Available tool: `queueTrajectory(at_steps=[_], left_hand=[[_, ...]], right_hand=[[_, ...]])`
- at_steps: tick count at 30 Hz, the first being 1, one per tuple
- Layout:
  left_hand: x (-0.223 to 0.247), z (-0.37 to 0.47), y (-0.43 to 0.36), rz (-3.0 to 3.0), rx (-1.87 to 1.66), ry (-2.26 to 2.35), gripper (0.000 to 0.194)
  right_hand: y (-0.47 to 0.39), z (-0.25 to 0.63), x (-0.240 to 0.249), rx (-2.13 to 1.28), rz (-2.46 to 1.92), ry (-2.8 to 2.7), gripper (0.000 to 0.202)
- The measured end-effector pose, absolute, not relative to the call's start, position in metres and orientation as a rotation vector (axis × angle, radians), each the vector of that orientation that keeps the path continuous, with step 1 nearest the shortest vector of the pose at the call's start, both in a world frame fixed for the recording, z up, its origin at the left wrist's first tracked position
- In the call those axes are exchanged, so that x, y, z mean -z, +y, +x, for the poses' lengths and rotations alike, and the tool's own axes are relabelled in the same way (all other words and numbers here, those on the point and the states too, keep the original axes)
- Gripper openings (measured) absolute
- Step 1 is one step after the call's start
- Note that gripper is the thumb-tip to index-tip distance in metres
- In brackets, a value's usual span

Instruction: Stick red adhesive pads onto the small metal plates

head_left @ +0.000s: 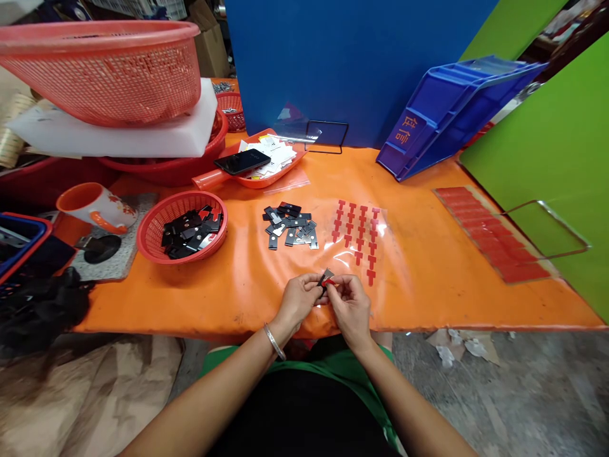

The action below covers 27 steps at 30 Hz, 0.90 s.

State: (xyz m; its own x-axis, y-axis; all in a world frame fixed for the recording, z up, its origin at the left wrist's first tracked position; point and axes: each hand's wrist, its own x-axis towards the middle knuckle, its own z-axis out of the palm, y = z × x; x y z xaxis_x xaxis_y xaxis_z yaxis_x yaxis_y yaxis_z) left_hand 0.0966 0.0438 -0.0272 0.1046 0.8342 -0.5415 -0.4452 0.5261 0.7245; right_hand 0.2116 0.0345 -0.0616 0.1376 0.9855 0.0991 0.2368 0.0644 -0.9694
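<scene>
Close to the table's front edge, my left hand [297,298] pinches a small flat black-and-silver metal plate [326,275]. The fingers of my right hand [352,308] are closed on a small red sticker [329,282], which lies against the plate; fingers partly hide both. Just beyond my right hand is a clear sheet with rows of red T-shaped stickers [360,227]. Farther off, left of that sheet, a loose pile of similar black plates [291,222] lies on the orange table cover [247,285].
Left of the pile stands a red basket [145,231] of black plates, some with red marks. Behind it, a phone [242,161] rests on an orange scoop [209,180] of paper labels. A mug [90,203] lies tilted at left. A blue bin [419,127] and red sheet [495,235] are at right.
</scene>
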Motion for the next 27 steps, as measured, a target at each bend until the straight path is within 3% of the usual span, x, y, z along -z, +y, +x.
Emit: queueTrajectory(at_steps=[15, 27], left_hand=[[0.027, 0.096, 0.042, 0.431, -1.005, 1.084, 0.018], [0.03, 0.102, 0.042, 0.427, -1.064, 1.176, 0.007]], right_hand=[[0.034, 0.212, 0.063, -0.813, -1.434, -1.389, 0.01], [0.029, 0.21, 0.053, -0.596, -1.416, -1.58, 0.008]])
